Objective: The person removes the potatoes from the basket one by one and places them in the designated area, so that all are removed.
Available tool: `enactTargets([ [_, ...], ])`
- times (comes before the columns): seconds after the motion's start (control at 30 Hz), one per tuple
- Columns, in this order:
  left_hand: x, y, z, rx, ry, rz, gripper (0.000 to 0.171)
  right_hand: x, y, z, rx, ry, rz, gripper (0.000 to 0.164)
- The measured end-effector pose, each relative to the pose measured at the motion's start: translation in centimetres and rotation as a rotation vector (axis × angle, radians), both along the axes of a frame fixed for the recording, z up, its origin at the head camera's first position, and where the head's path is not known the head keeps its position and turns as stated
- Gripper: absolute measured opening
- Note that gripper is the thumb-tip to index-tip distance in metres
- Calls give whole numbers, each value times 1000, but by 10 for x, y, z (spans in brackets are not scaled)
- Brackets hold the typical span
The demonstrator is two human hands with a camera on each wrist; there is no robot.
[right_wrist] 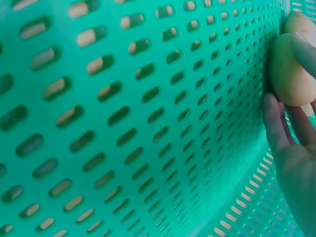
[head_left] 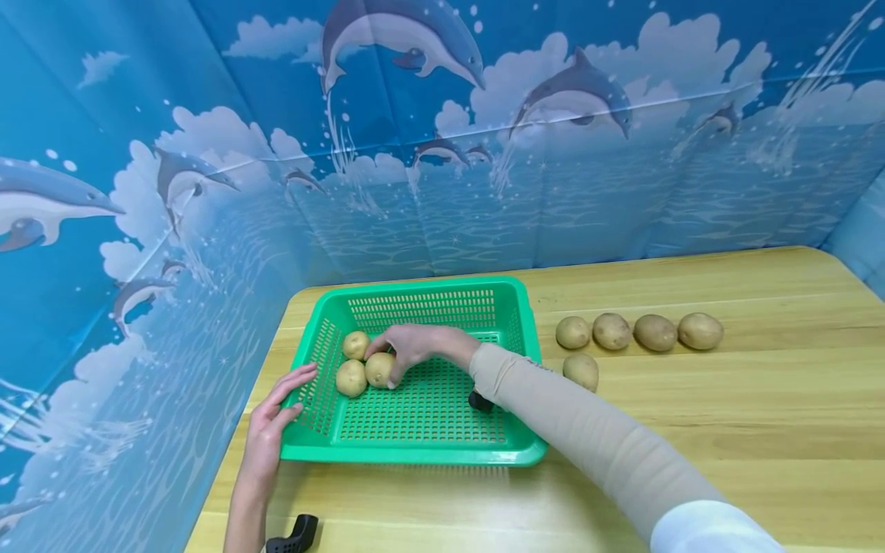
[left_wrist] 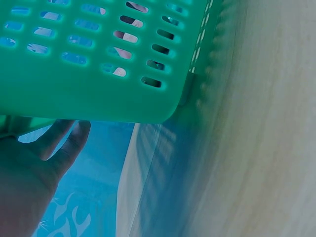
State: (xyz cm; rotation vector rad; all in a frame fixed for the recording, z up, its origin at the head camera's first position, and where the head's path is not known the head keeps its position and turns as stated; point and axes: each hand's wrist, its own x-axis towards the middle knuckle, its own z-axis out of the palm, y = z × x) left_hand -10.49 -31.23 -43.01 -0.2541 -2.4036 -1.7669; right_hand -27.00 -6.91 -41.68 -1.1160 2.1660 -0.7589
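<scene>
Left of the frame's centre I see the right hand (head_left: 413, 343) pinching a potato (head_left: 378, 371) between thumb and fingers, inside the green plastic basket (head_left: 415, 455), next to two other potatoes (head_left: 351, 379). The left hand (head_left: 266, 421) rests at the basket's left rim, fingers fairly straight, thumb apart. Five more potatoes (head_left: 611, 332) sit centre-right on the wooden table (head_left: 760, 415).

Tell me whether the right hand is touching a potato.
Touching. The right wrist view shows the right hand gripping a potato, its thumb laid against the side.
</scene>
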Motion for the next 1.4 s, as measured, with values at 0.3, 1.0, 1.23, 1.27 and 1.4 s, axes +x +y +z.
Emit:
enactTargets([
  [0.3,1,0,1,7,2,10,45,0,-2,1,-12,39,-10,61],
  [1.0,0,0,1,12,9,6,45,-4,3,11,-22,39,-44,53],
  [1.23,-1,0,1,16,16,3,46,-6,3,14,-41,48,-100,58],
  [1.27,-1,0,0,16,16,2,46,-6,3,14,-45,46,-105,59],
  [1.4,0,0,0,15,11,2,46,-6,5,16,-76,29,-116,59],
])
